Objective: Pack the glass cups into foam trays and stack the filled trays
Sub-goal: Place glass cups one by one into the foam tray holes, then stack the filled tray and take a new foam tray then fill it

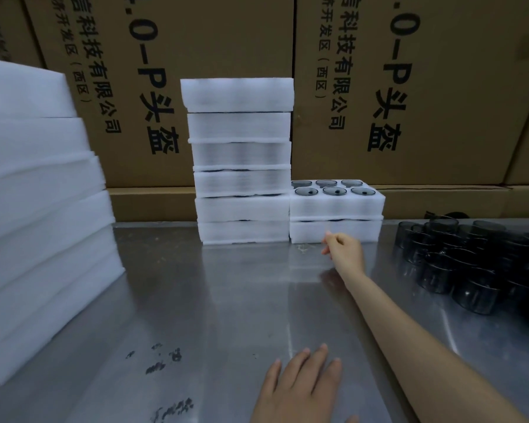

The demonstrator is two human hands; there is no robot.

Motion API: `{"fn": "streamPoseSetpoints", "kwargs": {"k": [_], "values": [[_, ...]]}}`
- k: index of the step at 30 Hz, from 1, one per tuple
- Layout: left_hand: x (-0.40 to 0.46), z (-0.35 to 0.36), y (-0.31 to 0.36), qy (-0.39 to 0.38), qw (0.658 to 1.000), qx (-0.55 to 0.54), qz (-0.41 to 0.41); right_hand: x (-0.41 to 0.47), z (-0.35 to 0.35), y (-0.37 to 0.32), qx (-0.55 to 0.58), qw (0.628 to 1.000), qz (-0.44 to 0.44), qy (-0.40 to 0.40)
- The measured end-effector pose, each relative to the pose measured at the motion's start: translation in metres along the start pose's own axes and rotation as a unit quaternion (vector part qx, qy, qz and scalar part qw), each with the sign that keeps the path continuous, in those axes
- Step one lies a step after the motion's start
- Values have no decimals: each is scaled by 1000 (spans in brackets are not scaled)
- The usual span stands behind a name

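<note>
A tall stack of several white foam trays (242,178) stands at the back of the steel table (214,306). Right beside it is a low stack of two foam trays (336,232); the upper one holds several dark glass cups (334,191) in its holes. My right hand (344,248) is stretched out just in front of the lower tray, with its fingers curled and nothing in them. My left hand (300,389) lies flat on the table near the front edge, fingers straight. A heap of loose dark glass cups (471,270) sits at the right.
A big pile of white foam trays (40,209) fills the left side of the table. Brown cardboard boxes (440,87) with black print form a wall right behind the stacks. Dark smudges (159,358) mark the steel near the front.
</note>
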State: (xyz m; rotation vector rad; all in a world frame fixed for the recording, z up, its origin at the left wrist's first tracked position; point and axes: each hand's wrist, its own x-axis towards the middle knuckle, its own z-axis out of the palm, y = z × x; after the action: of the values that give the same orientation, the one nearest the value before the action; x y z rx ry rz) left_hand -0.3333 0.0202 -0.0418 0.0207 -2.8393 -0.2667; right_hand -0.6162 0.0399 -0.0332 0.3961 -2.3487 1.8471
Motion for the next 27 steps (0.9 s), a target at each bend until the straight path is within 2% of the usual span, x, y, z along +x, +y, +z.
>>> {"fn": "streamPoseSetpoints", "kwargs": {"k": [3, 8, 11, 18, 23, 27], "values": [[-2, -5, 0, 2, 1000, 7, -20, -36, -16, -5, -22, 1000, -10, -13], [-5, -6, 3, 77, 997, -11, 1, -111, -52, -17, -36, 999, -27, -26], [-9, -6, 6, 59, 998, -36, -1, -157, -71, -24, -34, 999, -28, -27], [-46, -16, 32, 74, 997, -6, -14, -247, -96, -45, -61, 996, -30, -53], [-101, -20, 54, 34, 997, -32, 58, -300, -101, -58, -149, 982, -61, -102], [-132, -48, 36, 2, 984, 4, 179, -331, -106, -63, -190, 968, -80, -141]]}}
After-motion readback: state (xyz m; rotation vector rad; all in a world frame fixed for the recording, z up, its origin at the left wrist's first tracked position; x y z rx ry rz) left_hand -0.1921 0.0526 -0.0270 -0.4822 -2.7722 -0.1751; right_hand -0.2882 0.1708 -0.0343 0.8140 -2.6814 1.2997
